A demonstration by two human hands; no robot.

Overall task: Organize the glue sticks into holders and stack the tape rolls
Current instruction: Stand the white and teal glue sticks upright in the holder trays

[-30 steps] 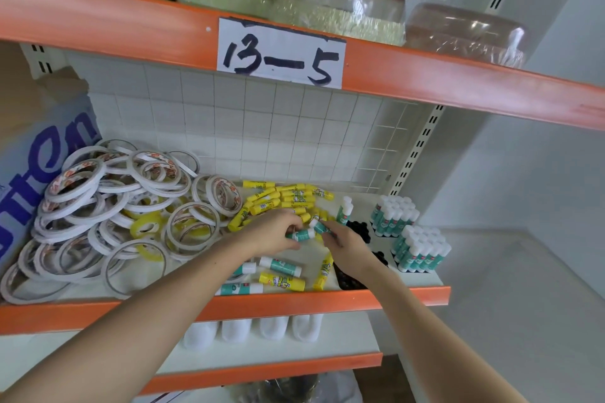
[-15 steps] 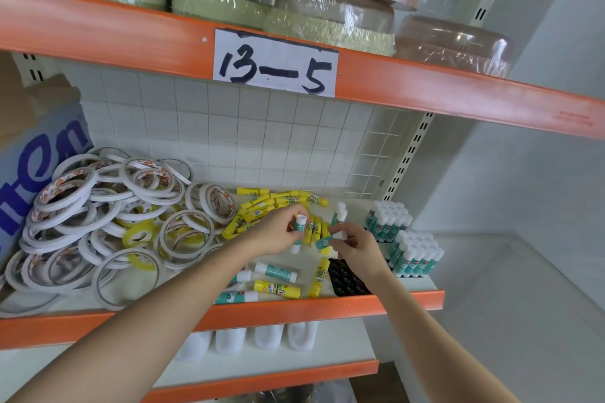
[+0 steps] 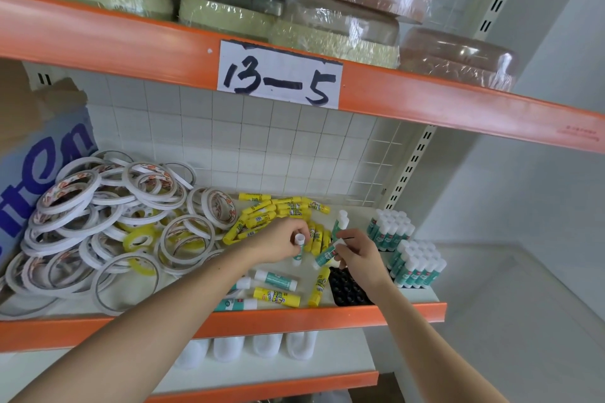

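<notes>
My left hand (image 3: 278, 244) grips an upright teal glue stick (image 3: 298, 247) by its white cap over the shelf's middle. My right hand (image 3: 358, 255) holds another teal glue stick (image 3: 327, 253), tilted, just above the black holder tray (image 3: 347, 293). One more teal stick (image 3: 340, 222) stands behind my right hand. A heap of yellow glue sticks (image 3: 281, 209) lies behind my hands; a few loose sticks (image 3: 275, 281) lie near the front edge. Two holders full of teal sticks (image 3: 389, 229) (image 3: 415, 267) stand at the right. A loose pile of white tape rolls (image 3: 108, 222) fills the left.
The orange front lip of the shelf (image 3: 294, 317) runs below my arms. A blue-printed cardboard box (image 3: 29, 173) stands at the far left. Wrapped bundles (image 3: 343, 20) sit on the upper shelf, above a "13-5" label (image 3: 278, 75). White bottles (image 3: 262, 343) stand on the shelf below.
Both hands lifted teal glue sticks off the shelf; the left stick went from lying flat to upright, and my right hand shifted a little right toward the black holder.
</notes>
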